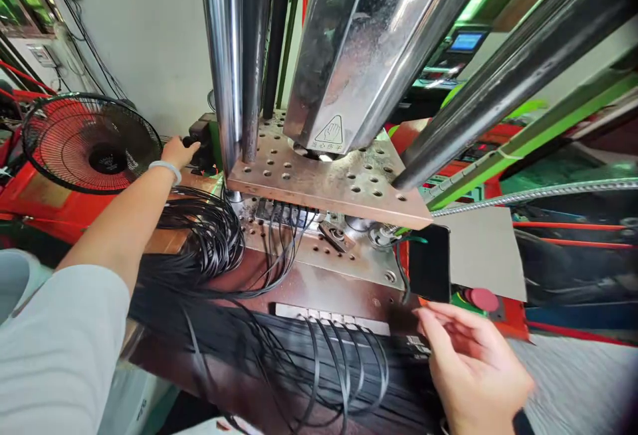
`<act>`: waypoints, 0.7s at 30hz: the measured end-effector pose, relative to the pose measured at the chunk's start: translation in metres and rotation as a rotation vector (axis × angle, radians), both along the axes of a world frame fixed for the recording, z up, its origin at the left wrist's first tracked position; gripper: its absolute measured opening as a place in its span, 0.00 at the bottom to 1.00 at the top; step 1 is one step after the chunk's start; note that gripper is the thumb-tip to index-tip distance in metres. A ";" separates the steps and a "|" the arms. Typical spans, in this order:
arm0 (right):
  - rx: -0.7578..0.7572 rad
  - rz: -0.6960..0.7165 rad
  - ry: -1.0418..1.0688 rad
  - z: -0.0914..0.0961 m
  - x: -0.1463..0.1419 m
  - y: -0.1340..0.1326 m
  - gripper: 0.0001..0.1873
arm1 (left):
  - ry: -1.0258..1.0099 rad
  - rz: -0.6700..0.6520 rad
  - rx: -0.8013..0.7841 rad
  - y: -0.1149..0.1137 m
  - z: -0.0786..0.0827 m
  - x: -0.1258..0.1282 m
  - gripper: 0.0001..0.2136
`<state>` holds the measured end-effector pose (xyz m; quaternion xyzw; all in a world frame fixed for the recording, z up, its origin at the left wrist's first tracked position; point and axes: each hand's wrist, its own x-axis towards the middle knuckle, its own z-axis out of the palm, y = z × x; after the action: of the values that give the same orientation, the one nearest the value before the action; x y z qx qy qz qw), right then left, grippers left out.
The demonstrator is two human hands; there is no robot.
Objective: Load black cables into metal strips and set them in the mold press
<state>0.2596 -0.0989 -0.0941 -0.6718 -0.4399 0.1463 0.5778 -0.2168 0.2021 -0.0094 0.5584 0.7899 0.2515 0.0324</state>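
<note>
From my end, I read the step as working the press controls: I have the left hand [180, 153] stretched out to a dark control box [200, 135] beside the fan [107, 158]. Its fingers are at the box, but I can't tell whether they grip it or merely touch it. Black cables [292, 249] run into a metal block [279, 212] beneath the thick press plate [319, 189]. On the table [309, 275] in front, more cables run out from a slotted metal bar [331, 319]. I have the right hand [473, 365] just beyond the bar's right end, thumb and fingertips narrowly spaced; whether something small sits between them, I can't tell. To my judgement, the next move calls for firm contact at the box, with the right hand kept clear of the plate.
</note>
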 end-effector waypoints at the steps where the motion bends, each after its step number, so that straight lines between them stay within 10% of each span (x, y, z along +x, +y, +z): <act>1: -0.010 -0.006 0.009 0.000 0.000 0.000 0.19 | 0.011 -0.008 0.003 0.003 -0.001 0.002 0.28; 11: -0.017 0.028 0.010 -0.002 -0.003 0.004 0.20 | 0.066 -0.028 -0.010 0.004 0.003 0.010 0.23; 16: -0.026 0.247 -0.323 0.019 0.006 -0.004 0.16 | 0.140 -0.120 0.142 -0.071 0.008 0.024 0.29; 21: -0.080 0.738 -0.602 0.046 -0.020 0.068 0.13 | 0.409 -0.999 0.025 -0.164 -0.014 0.087 0.15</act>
<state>0.2392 -0.0304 -0.0485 -0.5050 -0.7909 0.1572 0.3079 -0.1296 0.0379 -0.0234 0.9040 0.4151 0.1012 -0.0131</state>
